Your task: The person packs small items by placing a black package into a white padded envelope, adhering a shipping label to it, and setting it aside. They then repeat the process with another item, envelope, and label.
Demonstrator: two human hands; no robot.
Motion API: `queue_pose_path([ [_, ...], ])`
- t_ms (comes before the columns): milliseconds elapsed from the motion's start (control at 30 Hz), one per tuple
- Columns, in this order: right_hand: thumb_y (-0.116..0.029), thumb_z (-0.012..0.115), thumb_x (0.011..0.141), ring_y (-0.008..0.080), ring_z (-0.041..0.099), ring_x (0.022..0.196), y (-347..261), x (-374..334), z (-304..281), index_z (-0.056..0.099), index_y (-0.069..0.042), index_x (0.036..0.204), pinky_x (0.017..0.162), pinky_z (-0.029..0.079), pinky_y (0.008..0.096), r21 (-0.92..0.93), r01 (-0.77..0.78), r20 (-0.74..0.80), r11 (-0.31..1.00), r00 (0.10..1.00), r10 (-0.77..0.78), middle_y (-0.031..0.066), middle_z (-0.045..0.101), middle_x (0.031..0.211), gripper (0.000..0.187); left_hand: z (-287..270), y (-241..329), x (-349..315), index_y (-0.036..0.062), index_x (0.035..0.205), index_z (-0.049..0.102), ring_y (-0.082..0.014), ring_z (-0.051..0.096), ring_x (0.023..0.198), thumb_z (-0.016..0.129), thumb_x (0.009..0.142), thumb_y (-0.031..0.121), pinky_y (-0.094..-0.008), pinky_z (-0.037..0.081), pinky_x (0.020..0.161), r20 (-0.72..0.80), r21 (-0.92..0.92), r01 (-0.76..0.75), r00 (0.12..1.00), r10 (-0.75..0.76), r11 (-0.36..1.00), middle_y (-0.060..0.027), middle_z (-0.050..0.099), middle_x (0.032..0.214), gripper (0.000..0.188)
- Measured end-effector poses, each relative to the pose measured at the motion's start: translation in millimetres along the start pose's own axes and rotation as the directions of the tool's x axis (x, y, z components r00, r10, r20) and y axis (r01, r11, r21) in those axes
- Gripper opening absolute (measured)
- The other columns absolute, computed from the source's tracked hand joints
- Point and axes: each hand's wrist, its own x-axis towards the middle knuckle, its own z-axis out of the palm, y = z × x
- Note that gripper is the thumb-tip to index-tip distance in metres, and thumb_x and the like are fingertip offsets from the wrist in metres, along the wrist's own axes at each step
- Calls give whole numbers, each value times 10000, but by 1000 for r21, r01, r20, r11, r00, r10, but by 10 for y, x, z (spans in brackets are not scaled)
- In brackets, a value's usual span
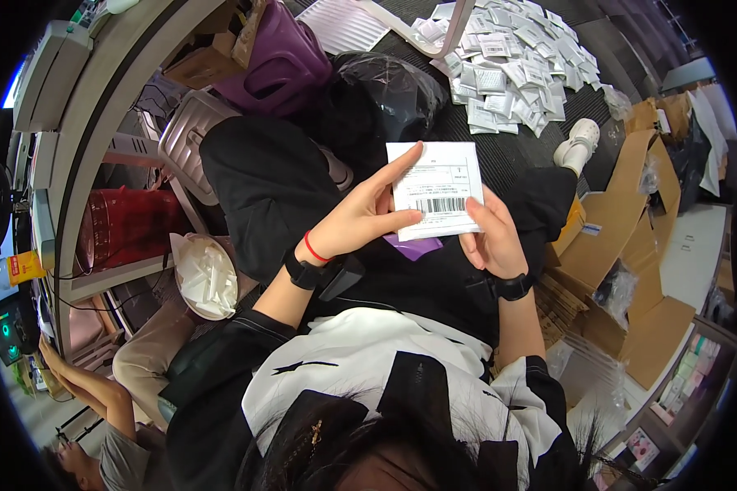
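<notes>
Dark hair [348,442] lies nearest, above a black-and-white top [352,340]; farther out, both hands hold a flat white packet [446,173] over the lap, its barcoded label facing up; the left hand [354,219] grips its left side, thumb on the face, forefinger across the far left corner; the right hand [498,237] pinches the near right edge, thumb on top, some fingers hidden beneath; a purple piece [416,249] shows just below the packet; far right, many white packets [508,69] lie heaped on the dark floor; a black plastic bag [401,90] and a purple stool [274,65] stand far left of them; right, an open cardboard box [610,229]; left, white strips [207,278] fill a round bin; near left, another person [127,458] reaches out an arm.
</notes>
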Motion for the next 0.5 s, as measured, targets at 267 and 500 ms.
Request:
queue_pose_path([
  [267,-331,390,1024,129,473,531,-405,356,-895,416,1,1252,431,400,226,-179,33,-37,983,999,-40,98,537,821,403,-350,-2,-222,77,1515,207,-212,520,1245,445,965,-10,-299,434,1003,77,211,193,974,-213,958,-109,351,1482,605],
  [500,-455,361,1019,237,678,772,-542,722,-872,328,-31,1339,581,554,284,-336,-108,9,936,993,118,219,618,1133,532,-466,587,-426,38,1434,372,-197,578,1158,495,963,61,-316,447,975,-37,513,28,999,-11,858,-143,499,1331,487],
])
